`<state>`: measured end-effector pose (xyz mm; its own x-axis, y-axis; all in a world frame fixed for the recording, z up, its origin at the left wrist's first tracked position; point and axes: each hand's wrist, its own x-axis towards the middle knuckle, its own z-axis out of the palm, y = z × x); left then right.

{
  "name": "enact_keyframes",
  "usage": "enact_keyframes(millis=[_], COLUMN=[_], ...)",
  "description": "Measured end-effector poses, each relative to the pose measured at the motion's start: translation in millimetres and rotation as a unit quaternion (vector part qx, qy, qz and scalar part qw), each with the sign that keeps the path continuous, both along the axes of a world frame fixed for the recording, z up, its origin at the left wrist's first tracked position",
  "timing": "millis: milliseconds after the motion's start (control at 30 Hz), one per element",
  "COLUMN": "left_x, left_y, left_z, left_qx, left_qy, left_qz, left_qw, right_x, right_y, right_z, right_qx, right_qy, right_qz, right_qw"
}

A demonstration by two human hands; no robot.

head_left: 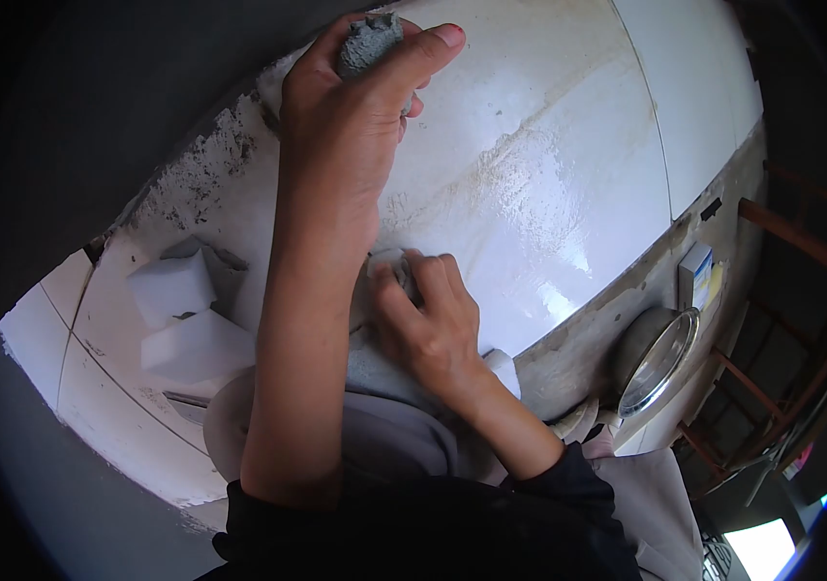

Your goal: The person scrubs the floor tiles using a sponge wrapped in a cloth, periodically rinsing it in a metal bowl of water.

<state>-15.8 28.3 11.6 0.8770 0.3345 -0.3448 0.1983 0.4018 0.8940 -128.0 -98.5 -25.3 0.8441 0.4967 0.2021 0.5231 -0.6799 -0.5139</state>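
Up at the top, my left hand (360, 92) is wrapped round a lump of rough grey paste (372, 41), which looks like wet mortar or clay. Its thumb points to the right, with a small red mark near the tip. Lower and closer to my body, the fingers of my right hand (433, 310) are curled over another grey lump (392, 259), partly hidden under them. Beneath both hands is a white tiled floor (588, 116), wet and shiny in places and smeared with grey dirt.
White block-like pieces (196, 347) and a grey scrap (229, 276) lie at left. On the right stand a metal bowl (660, 360), a small blue-and-white box (694, 276) and a wooden frame (796, 242). A dark edge (113, 126) borders the tiles at upper left.
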Motion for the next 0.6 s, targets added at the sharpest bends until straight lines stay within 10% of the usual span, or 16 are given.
enact_keyframes(millis=[233,433,600], left_x=[-1,1,4], left_y=[3,3,2], left_z=[0,3,-6], left_qx=[-0.013,-0.012,-0.034], left_qy=[0.04,0.042,0.043], left_qz=[0.018,0.023,0.013], left_qw=[0.999,0.999,0.998], right_x=[30,84,4], right_y=[-10,-46,-21], right_z=[0,-1,3], right_qx=[-0.007,-0.013,-0.012], right_qy=[-0.035,-0.008,-0.006], right_qz=[0.024,-0.18,0.025], right_qw=[0.999,0.984,1.0])
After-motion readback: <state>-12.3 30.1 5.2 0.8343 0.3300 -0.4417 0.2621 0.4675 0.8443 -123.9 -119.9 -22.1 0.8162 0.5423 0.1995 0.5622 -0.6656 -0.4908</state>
